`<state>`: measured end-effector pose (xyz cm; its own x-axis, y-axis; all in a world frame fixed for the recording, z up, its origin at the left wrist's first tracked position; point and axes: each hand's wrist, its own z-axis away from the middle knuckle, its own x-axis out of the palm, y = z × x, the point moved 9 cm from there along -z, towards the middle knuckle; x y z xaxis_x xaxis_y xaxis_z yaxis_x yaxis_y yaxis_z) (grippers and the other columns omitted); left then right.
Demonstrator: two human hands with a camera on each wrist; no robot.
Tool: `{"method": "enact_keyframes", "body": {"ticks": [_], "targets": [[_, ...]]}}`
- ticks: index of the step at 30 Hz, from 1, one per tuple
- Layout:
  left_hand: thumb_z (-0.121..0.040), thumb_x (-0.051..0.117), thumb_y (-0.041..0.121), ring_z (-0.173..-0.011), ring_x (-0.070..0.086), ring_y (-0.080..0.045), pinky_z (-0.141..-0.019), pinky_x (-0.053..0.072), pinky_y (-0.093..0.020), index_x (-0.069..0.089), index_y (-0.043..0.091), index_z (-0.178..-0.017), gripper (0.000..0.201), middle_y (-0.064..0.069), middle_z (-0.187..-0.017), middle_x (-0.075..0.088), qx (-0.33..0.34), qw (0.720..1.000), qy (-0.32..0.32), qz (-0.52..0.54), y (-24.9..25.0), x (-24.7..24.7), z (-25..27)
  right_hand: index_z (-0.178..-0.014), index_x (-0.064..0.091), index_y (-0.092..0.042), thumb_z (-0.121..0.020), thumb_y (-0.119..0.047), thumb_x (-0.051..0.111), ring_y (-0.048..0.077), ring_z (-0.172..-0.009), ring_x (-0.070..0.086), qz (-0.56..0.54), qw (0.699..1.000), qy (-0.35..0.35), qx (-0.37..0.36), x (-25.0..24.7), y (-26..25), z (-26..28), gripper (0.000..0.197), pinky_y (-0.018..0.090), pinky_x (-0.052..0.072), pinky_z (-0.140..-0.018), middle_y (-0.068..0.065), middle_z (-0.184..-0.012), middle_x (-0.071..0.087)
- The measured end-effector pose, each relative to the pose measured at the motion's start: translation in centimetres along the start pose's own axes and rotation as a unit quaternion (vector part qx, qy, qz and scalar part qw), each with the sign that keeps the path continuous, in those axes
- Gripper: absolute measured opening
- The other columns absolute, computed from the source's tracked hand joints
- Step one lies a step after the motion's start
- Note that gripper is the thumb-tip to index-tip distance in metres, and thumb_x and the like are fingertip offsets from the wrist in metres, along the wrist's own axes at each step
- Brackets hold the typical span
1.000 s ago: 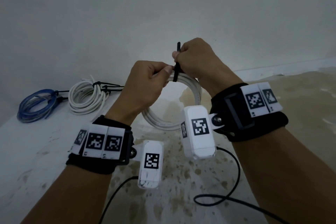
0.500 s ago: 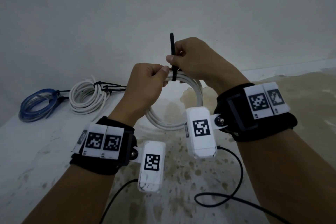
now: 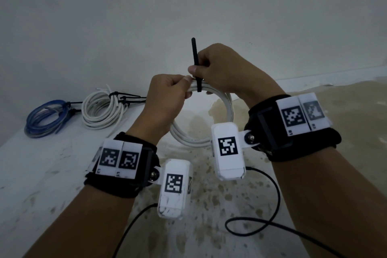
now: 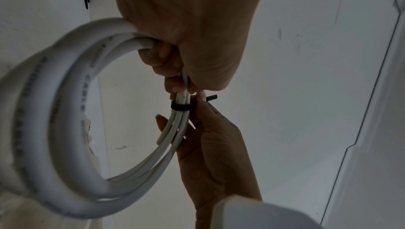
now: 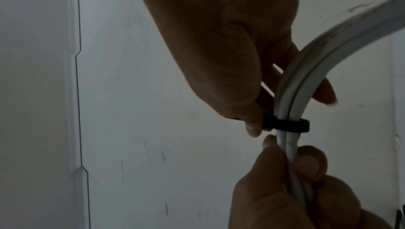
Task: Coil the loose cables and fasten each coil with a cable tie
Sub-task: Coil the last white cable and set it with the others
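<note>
Operator: Status of left grip?

Inspector: Left hand (image 3: pixel 167 98) has its fingers curled round the strands of the white cable coil (image 3: pixel 226 109), thumb and forefinger pinching the bundle just beside the tie. In the left wrist view the coil (image 4: pixel 54 111) hangs from that grip as several loops, with one cut end lying loose among the strands.

Operator: Right grip?

Inspector: Right hand (image 3: pixel 222 69) pinches the black cable tie (image 3: pixel 196 63) between thumb and forefinger, directly above the bundle. The tail of the tie stands upright out of that grip. One finger reaches under the strands on the far side.

Operator: Position of the tie relative to both grips?

Inspector: The band of the cable tie (image 5: pixel 285 124) is looped round the strands between the two grips, touching the right thumb and just clear of the left fingertips (image 5: pixel 309 161). The band (image 4: pixel 180 106) sits close on the bundle.

Operator: Items away from the grips?

Inspector: Well to the left of the left grip, on the table (image 3: pixel 41 174), lie a second white coil (image 3: pixel 100 111) with black ties on it and, beyond it, a blue coil (image 3: pixel 46 119). Black wrist-camera leads (image 3: pixel 272 205) trail below both grips.
</note>
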<state>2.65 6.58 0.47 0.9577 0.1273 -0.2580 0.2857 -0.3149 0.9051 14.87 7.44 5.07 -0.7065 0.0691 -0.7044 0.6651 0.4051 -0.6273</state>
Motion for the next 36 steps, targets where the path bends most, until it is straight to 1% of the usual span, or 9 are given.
{"method": "enact_keyframes", "body": {"ticks": [3, 6, 9, 11, 14, 27, 31, 34, 36], "targets": [[-0.098, 0.052, 0.015, -0.037, 0.044, 0.001, -0.042, 0.031, -0.008, 0.074, 0.012, -0.084, 0.026, 0.013, -0.048, 0.056, 0.009, 1.0, -0.003, -0.008, 0.1, 0.1, 0.1, -0.07, 0.061, -0.01, -0.095, -0.028, 0.062, 0.026, -0.072, 0.068, -0.009, 1.0, 0.0, 0.006, -0.1, 0.2, 0.0, 0.03, 0.038, 0.055, -0.074, 0.014, -0.079, 0.069], [-0.098, 0.052, 0.016, -0.047, 0.046, -0.002, -0.048, 0.034, -0.015, 0.075, 0.012, -0.084, 0.027, 0.003, -0.055, 0.057, 0.061, 0.997, -0.013, -0.034, 1.2, 0.1, 0.2, -0.068, 0.063, -0.008, -0.093, -0.03, 0.064, 0.013, -0.059, 0.054, -0.014, 0.999, 0.037, 0.025, -0.9, 0.9, -0.1, 0.033, 0.027, 0.046, -0.061, 0.005, -0.067, 0.061], [-0.098, 0.051, 0.018, -0.054, 0.048, -0.022, -0.054, 0.039, -0.033, 0.073, -0.003, -0.088, 0.032, -0.019, -0.064, 0.061, 0.16, 0.984, -0.033, -0.078, 3.2, 0.1, 0.4, -0.078, 0.07, -0.005, -0.092, -0.03, 0.065, 0.01, -0.06, 0.054, -0.031, 0.995, 0.082, 0.041, -1.6, 1.3, -0.1, 0.03, 0.024, 0.045, -0.062, 0.002, -0.07, 0.063], [-0.097, 0.051, 0.019, -0.062, 0.053, -0.035, -0.058, 0.045, -0.042, 0.073, -0.003, -0.091, 0.032, -0.025, -0.071, 0.064, 0.183, 0.98, -0.042, -0.071, 3.6, -0.1, 0.3, -0.075, 0.069, -0.007, -0.092, -0.029, 0.066, 0.014, -0.064, 0.063, -0.055, 0.993, 0.094, 0.046, -1.5, 1.4, -0.3, 0.028, 0.034, 0.056, -0.07, 0.003, -0.071, 0.067], [-0.096, 0.051, 0.022, -0.059, 0.051, -0.026, -0.058, 0.044, -0.04, 0.075, 0.002, -0.092, 0.032, -0.018, -0.067, 0.063, 0.197, 0.976, -0.045, -0.081, 3.5, -0.1, 0.3, -0.073, 0.067, -0.008, -0.091, -0.029, 0.066, 0.028, -0.067, 0.071, -0.076, 0.99, 0.093, 0.068, -1.0, 1.8, -0.4, 0.028, 0.046, 0.06, -0.071, 0.008, -0.074, 0.071], [-0.095, 0.049, 0.024, -0.054, 0.045, -0.008, -0.055, 0.036, -0.025, 0.072, 0.003, -0.08, 0.034, -0.001, -0.057, 0.055, 0.251, 0.956, -0.055, -0.139, 3.4, 0.5, 0.5, -0.069, 0.067, -0.001, -0.089, -0.024, 0.067, 0.032, -0.059, 0.07, -0.108, 0.976, 0.13, 0.14, 0.1, 4.3, -0.5, 0.03, 0.047, 0.061, -0.067, 0.01, -0.066, 0.068], [-0.096, 0.051, 0.021, -0.051, 0.046, -0.005, -0.053, 0.035, -0.019, 0.065, 0.016, -0.073, 0.028, 0.009, -0.055, 0.053, 0.236, 0.955, -0.069, -0.168, 2.3, 1.0, 0.2, -0.068, 0.065, -0.002, -0.091, -0.023, 0.067, 0.032, -0.058, 0.07, -0.133, 0.97, 0.122, 0.161, 1.4, 5.3, -0.4, 0.031, 0.047, 0.061, -0.063, 0.01, -0.064, 0.067], [-0.096, 0.051, 0.021, -0.049, 0.043, -0.004, -0.053, 0.033, -0.022, 0.067, 0.01, -0.072, 0.031, 0.005, -0.055, 0.053, 0.196, 0.964, -0.066, -0.164, 1.5, -0.1, -0.6, -0.068, 0.059, -0.001, -0.095, -0.022, 0.062, 0.025, -0.056, 0.068, -0.238, 0.955, 0.116, 0.131, 2.7, 4.7, -0.1, 0.035, 0.04, 0.061, -0.056, 0.018, -0.076, 0.067], [-0.097, 0.051, 0.021, -0.05, 0.043, -0.004, -0.054, 0.033, -0.024, 0.068, 0.005, -0.074, 0.033, -0.001, -0.056, 0.055, 0.177, 0.966, -0.065, -0.178, 1.8, -1.3, -0.9, -0.085, 0.061, -0.001, -0.101, -0.033, 0.052, 0.026, -0.061, 0.068, -0.34, 0.931, 0.041, 0.126, 4.1, 3.2, 0.1, 0.036, 0.042, 0.062, -0.06, 0.018, -0.08, 0.068]]}}
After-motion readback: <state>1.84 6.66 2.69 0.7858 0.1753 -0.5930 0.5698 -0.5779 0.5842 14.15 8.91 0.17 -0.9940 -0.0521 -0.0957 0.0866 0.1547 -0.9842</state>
